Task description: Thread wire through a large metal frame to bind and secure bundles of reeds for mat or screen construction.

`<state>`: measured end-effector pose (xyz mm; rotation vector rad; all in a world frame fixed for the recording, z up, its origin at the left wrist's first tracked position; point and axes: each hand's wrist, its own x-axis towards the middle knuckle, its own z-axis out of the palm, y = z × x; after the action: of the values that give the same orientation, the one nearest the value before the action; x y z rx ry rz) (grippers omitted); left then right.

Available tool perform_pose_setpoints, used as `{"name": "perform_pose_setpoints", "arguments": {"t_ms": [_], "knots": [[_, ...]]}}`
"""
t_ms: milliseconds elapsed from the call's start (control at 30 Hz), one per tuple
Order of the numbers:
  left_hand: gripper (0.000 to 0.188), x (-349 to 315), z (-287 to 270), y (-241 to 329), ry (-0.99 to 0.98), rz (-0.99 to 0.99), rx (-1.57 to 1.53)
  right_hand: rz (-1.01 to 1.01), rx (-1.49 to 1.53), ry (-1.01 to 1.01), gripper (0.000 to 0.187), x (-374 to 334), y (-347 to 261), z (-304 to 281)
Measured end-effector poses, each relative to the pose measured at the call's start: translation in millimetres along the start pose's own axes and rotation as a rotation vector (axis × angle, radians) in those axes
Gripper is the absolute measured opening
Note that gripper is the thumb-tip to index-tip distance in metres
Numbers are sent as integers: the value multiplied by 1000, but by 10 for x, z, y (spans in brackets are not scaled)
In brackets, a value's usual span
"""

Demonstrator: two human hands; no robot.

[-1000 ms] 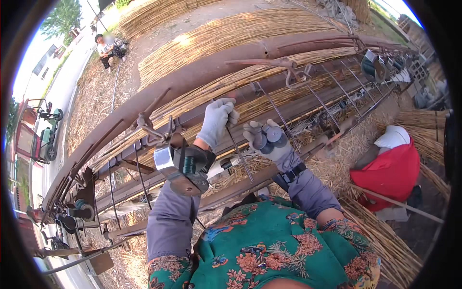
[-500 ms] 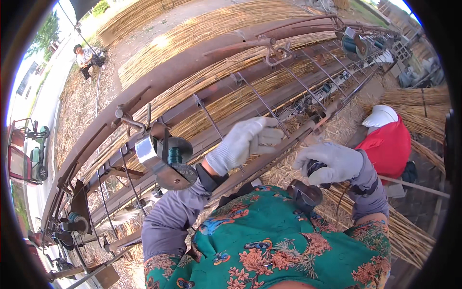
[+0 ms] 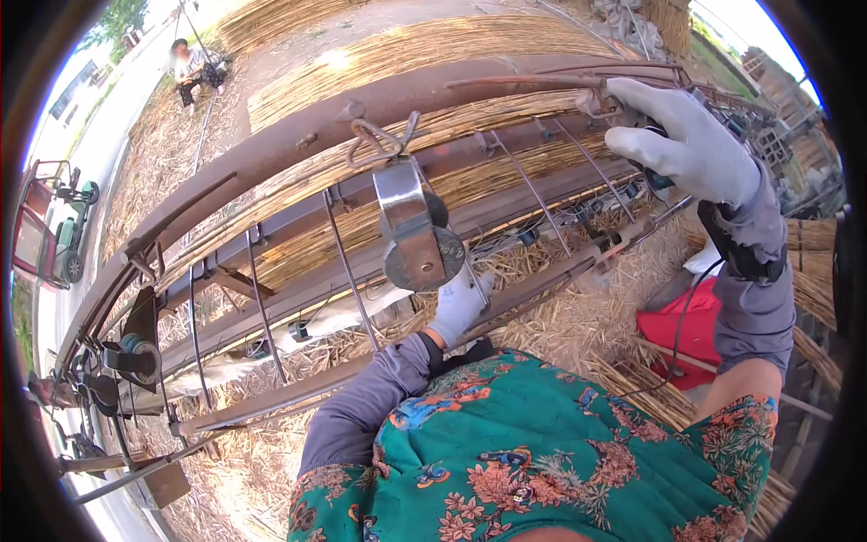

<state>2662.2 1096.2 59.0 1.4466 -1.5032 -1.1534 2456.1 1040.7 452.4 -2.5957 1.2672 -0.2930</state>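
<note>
My right hand (image 3: 691, 149), in a light grey glove, is raised at the far right of the rusty pipe (image 3: 298, 144). Its thumb and fingers curl round a dark wire spool (image 3: 657, 177), mostly hidden by the glove, beside a bent hook (image 3: 594, 101) on the pipe. Lower down, my left hand (image 3: 461, 303) reaches near the lower metal bar (image 3: 542, 282). A hanging spool holder (image 3: 417, 226) with a shiny metal bracket covers part of that hand, so its fingers are hidden. Behind the thin rods (image 3: 343, 253) lies a sheet of reeds (image 3: 307, 212).
Another spool holder (image 3: 135, 357) hangs at the left end. Beyond the pipe, a reed mat (image 3: 433, 54) lies on the ground. A person (image 3: 188, 70) sits far left near a red vehicle (image 3: 41, 221). Red clothing (image 3: 677, 330) shows beside my right arm, near reed bundles (image 3: 813, 237).
My right hand has gone up and away to the pipe with the dark spool. The left hand has dropped behind the hanging spool holder. My view has shifted.
</note>
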Motion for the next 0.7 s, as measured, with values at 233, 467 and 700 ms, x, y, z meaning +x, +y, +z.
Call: {"name": "perform_pose_setpoints", "arguments": {"t_ms": [233, 467, 700], "knots": [[40, 629, -696, -437, 660, 165, -97, -64, -329, 337, 70, -58, -237, 253], [23, -477, -499, 485, 78, -1, -544, -285, 294, 313, 85, 291, -1205, 859], [35, -852, -867, 837, -401, -18, -1097, -566, -469, 664, 56, 523, -878, 749]]}}
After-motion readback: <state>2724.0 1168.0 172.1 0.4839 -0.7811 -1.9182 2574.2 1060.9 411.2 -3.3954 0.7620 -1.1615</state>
